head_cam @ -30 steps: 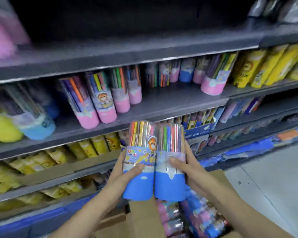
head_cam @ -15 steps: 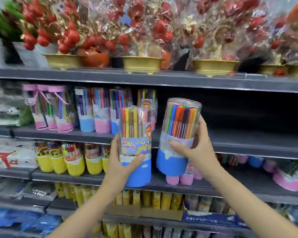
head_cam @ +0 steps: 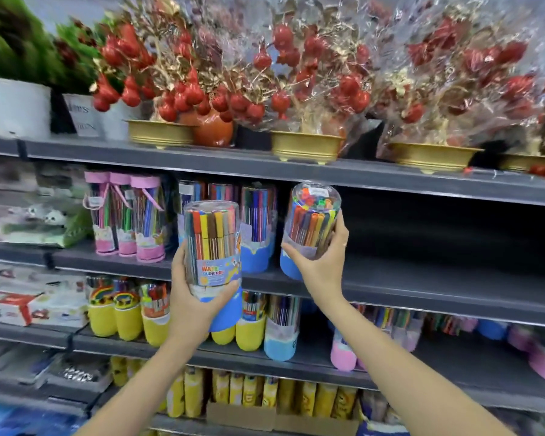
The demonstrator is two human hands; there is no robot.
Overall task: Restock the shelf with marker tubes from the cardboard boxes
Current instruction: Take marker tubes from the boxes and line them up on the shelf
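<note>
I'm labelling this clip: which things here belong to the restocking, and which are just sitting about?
Part of the job:
left hand holding a marker tube
right hand holding a second tube
half-filled shelf

Just there:
red berry plants
yellow tubes
pink tubes

Marker tube (head_cam: pixel 213 259) label: "WATER COLOR PEN", partly cut off; white pot (head_cam: pixel 84 116) lettering unreadable

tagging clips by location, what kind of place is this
Most likely a shop aisle, stationery and gift goods. Grey tiered shelves hold rows of packaged marker tubes, wrapped red-berry ornaments in gold pots stand above, and each hand holds a blue-based tube.
</note>
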